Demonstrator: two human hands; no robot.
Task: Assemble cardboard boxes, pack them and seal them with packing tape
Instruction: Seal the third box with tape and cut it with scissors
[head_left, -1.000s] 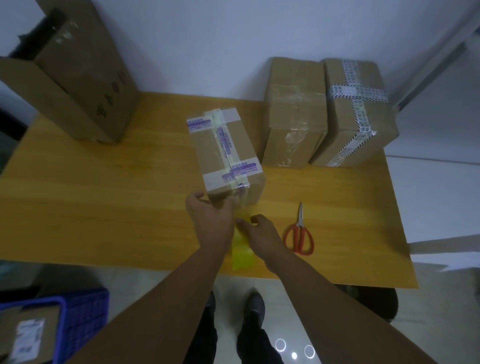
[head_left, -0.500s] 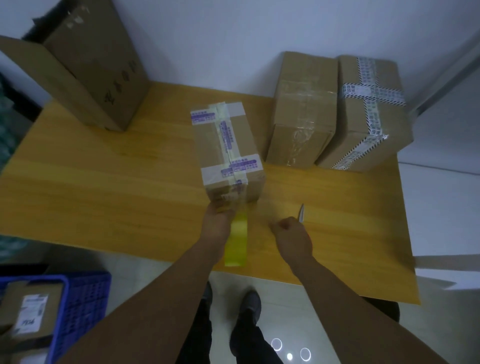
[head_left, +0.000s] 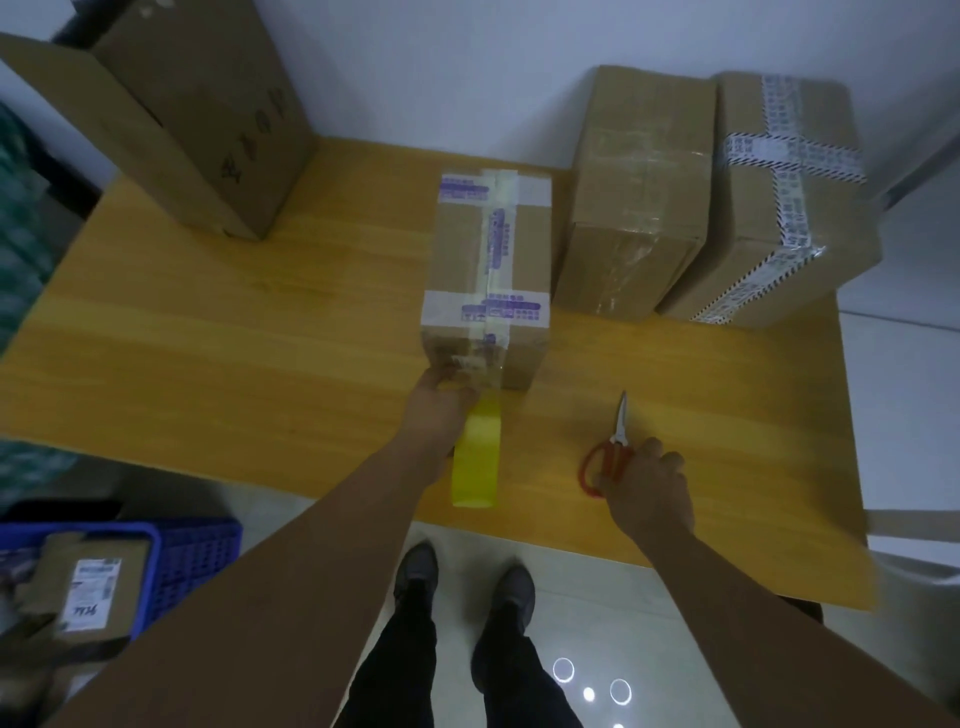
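A small cardboard box (head_left: 491, 280), sealed with white and purple printed tape, lies in the middle of the wooden table (head_left: 208, 364). My left hand (head_left: 441, 410) is at the box's near face and holds a yellow tape roll (head_left: 475, 457), from which clear tape runs up onto the box. Right of it, my right hand (head_left: 647, 483) curls round the red handles of the scissors (head_left: 610, 452). The scissors lie on the table with their blades pointing away from me.
Two taped boxes, one (head_left: 641, 192) beside the other (head_left: 779, 202), stand at the back right against the wall. An open carton (head_left: 171, 114) stands at the back left. A blue crate (head_left: 192, 561) with parcels sits on the floor at lower left.
My right hand has let go of the tape end, moved right and closed on the scissors' handles. My left hand stays at the box's near face with the tape roll.
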